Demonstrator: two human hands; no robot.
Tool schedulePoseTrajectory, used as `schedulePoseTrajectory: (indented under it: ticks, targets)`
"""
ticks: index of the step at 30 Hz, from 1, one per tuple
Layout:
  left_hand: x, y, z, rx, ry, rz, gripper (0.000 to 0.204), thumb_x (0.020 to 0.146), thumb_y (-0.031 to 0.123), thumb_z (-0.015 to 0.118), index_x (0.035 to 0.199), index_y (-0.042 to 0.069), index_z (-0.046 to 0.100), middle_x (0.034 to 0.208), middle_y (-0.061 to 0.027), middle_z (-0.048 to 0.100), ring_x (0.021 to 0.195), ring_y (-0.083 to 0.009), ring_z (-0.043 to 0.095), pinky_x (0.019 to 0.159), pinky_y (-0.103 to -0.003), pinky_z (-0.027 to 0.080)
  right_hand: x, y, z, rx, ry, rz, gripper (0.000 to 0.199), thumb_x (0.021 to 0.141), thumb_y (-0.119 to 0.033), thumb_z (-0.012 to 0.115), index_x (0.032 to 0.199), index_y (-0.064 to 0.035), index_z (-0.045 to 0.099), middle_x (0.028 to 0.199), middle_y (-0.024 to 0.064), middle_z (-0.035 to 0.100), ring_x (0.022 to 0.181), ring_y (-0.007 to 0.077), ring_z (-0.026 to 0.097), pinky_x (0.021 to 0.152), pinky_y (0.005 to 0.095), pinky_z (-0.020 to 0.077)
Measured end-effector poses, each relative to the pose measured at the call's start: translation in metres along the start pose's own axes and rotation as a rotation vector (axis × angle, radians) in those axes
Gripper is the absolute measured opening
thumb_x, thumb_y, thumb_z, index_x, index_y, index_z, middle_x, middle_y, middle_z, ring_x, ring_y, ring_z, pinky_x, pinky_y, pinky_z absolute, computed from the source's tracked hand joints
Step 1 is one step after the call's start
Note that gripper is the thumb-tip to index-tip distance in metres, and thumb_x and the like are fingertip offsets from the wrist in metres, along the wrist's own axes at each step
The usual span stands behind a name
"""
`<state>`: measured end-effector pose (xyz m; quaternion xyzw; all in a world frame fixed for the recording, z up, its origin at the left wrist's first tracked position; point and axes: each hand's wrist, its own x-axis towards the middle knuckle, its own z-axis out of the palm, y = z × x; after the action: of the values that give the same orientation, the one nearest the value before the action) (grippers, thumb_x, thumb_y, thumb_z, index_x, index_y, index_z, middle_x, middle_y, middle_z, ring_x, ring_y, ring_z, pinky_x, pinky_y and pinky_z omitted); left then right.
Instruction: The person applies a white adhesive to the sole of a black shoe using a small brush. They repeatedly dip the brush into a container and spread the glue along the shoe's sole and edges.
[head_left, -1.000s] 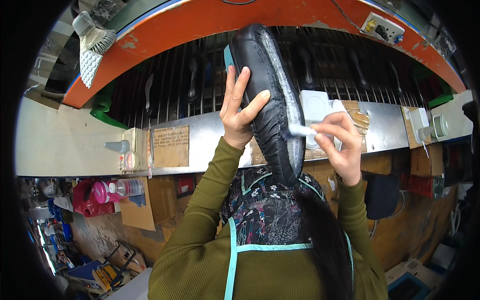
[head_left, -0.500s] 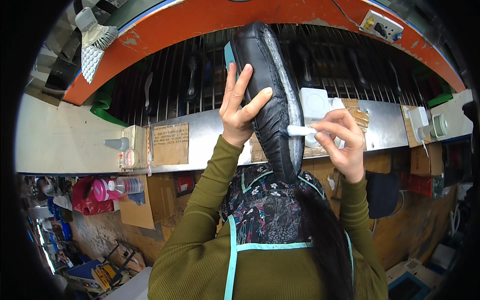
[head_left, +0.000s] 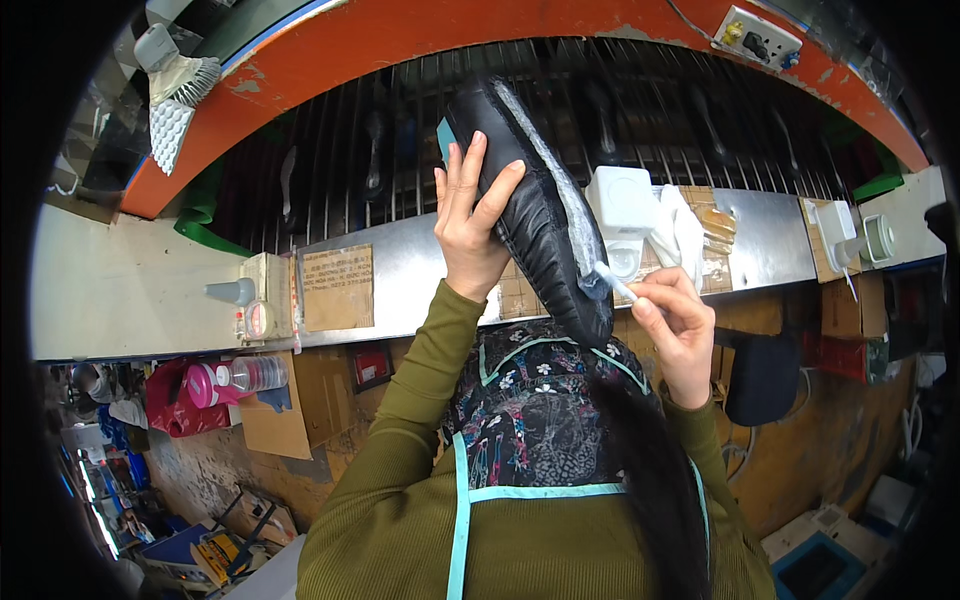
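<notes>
My left hand (head_left: 470, 225) grips a black leather shoe upper (head_left: 520, 215) from its left side, fingers spread along it. The shoe stands slanted, its puckered end low near my apron (head_left: 560, 410). A whitish wet-looking coat runs along its right-hand sole edge, and a light blue piece (head_left: 445, 138) juts out at its upper left. Between thumb and fingers of my right hand (head_left: 678, 330) is a slim white brush (head_left: 618, 283). The brush's head touches the coated strip near the shoe's lower end.
Behind the shoe stands a white square container (head_left: 620, 200), with a white cloth (head_left: 678, 235) beside it on the metal ledge (head_left: 755, 235). Dark shoes lie on the barred rack (head_left: 330, 150) beyond. A cardboard piece (head_left: 338, 287) and grey nozzle (head_left: 232, 291) are at left.
The shoe has tilted further, its upper end moving left and down. My right hand has moved down and slightly left, carrying the brush lower along the coated strip.
</notes>
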<state>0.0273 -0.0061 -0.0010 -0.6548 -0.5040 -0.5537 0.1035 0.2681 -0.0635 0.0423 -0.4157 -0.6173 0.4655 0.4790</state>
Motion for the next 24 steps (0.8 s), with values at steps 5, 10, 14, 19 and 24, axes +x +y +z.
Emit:
schedulePoseTrajectory:
  ticks: [5,10,14,19,24]
  targets:
    - [0.003,-0.002,-0.001,0.029,-0.007,0.025,0.057,0.067,0.017,0.081,0.120,0.027,0.064,0.141,-0.0123,0.048,0.130,-0.0417,0.044,0.105,-0.053,0.038,-0.002,-0.001,0.004,-0.143,0.047,-0.101,0.018,0.082,-0.001,0.069,0.099,-0.0008,0.072,0.087,0.0054,0.057,0.078,0.0124,0.054,0.068,0.0235,0.0450]
    - [0.003,-0.002,-0.004,0.056,-0.023,0.054,0.057,0.067,0.017,0.080,0.120,0.028,0.064,0.141,-0.0120,0.049,0.129,-0.0427,0.044,0.104,-0.053,0.039,0.013,-0.005,0.012,-0.231,0.075,-0.188,0.017,0.083,-0.003,0.070,0.100,-0.0015,0.072,0.087,0.0048,0.057,0.070,0.0087,0.053,0.055,0.0195,0.0428]
    - [0.005,-0.001,-0.009,0.060,-0.031,0.061,0.055,0.067,0.016,0.080,0.118,0.028,0.065,0.140,-0.0120,0.049,0.129,-0.0434,0.044,0.104,-0.053,0.039,0.025,-0.006,0.016,-0.265,0.065,-0.253,0.017,0.083,-0.003,0.070,0.100,-0.0015,0.073,0.087,0.0043,0.056,0.070,0.0085,0.053,0.054,0.0196,0.0428]
    - [0.006,-0.002,-0.015,0.069,-0.018,0.071,0.054,0.067,0.015,0.079,0.118,0.028,0.066,0.140,-0.0123,0.050,0.129,-0.0436,0.044,0.104,-0.053,0.039,0.040,-0.006,0.020,-0.304,0.068,-0.326,0.016,0.084,-0.003,0.069,0.099,-0.0022,0.073,0.088,0.0040,0.056,0.071,0.0089,0.054,0.056,0.0202,0.0438]
    - [0.007,-0.002,-0.019,0.077,-0.032,0.051,0.056,0.067,0.015,0.080,0.119,0.028,0.065,0.140,-0.0124,0.050,0.129,-0.0431,0.044,0.105,-0.052,0.038,0.048,0.000,0.017,-0.224,-0.033,-0.328,0.016,0.082,-0.003,0.070,0.098,-0.0027,0.073,0.086,0.0035,0.056,0.073,0.0093,0.055,0.058,0.0214,0.0448]
